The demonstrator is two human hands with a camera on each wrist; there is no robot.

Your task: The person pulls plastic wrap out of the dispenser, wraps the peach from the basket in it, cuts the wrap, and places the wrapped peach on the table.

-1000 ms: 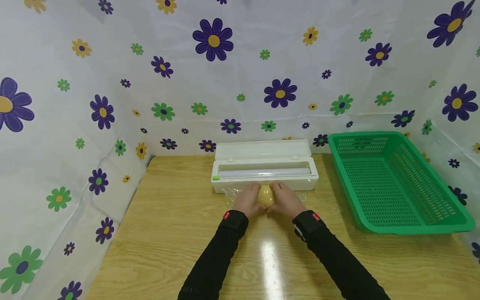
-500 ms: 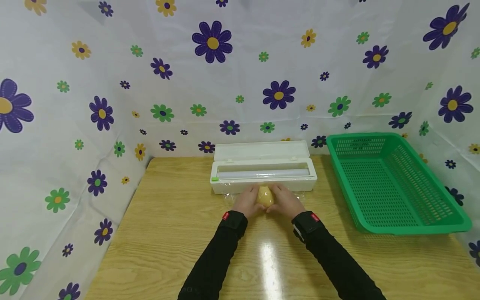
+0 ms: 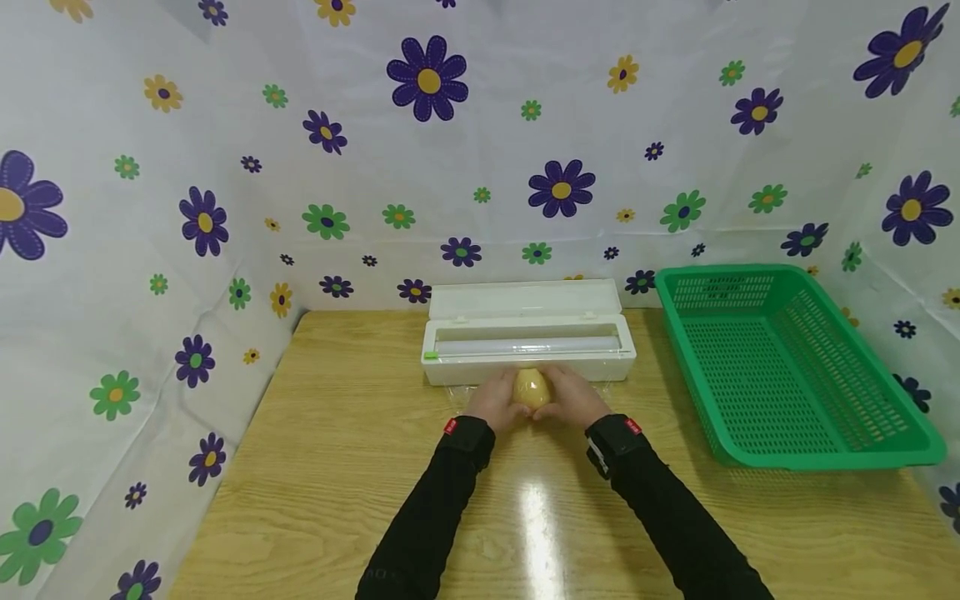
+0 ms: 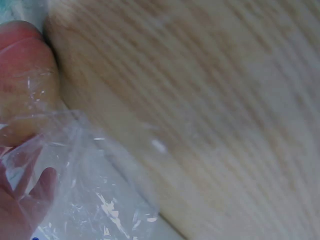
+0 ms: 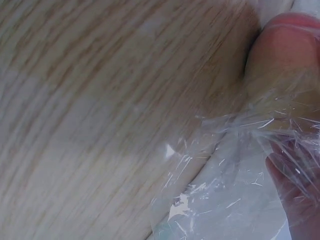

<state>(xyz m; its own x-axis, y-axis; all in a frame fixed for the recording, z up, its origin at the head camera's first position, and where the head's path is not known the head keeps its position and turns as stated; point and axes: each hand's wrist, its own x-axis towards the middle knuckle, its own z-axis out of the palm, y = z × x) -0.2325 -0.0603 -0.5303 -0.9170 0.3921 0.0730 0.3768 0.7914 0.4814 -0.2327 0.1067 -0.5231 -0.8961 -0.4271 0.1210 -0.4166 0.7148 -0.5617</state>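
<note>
In the head view a smooth yellow, rounded fruit or vegetable point(image 3: 532, 389) sits between both hands, with shiny clear film around it. My left hand point(image 3: 497, 398) grips its left side, and my right hand point(image 3: 576, 400) grips the opposite side; the thumbs are at the near side. Cling film point(image 4: 100, 185) spreads loose and wrinkled past the left fingers in the left wrist view. The right wrist view has crumpled cling film point(image 5: 205, 185) over the fingers. Directly behind the hands stands a white cling film dispenser point(image 3: 528, 369), lid raised, its roll point(image 3: 525, 346) visible inside.
A green perforated plastic basket point(image 3: 817, 457) stands at the right of the wooden table point(image 3: 337, 467). White cloth with flower prints point(image 3: 495, 142) hangs along the back and both sides. Black sleeves cover both forearms.
Both hands stay around the yellow thing, which has turned or tipped slightly between them. The film edges near the dispenser have shifted a little. Basket and dispenser are unmoved.
</note>
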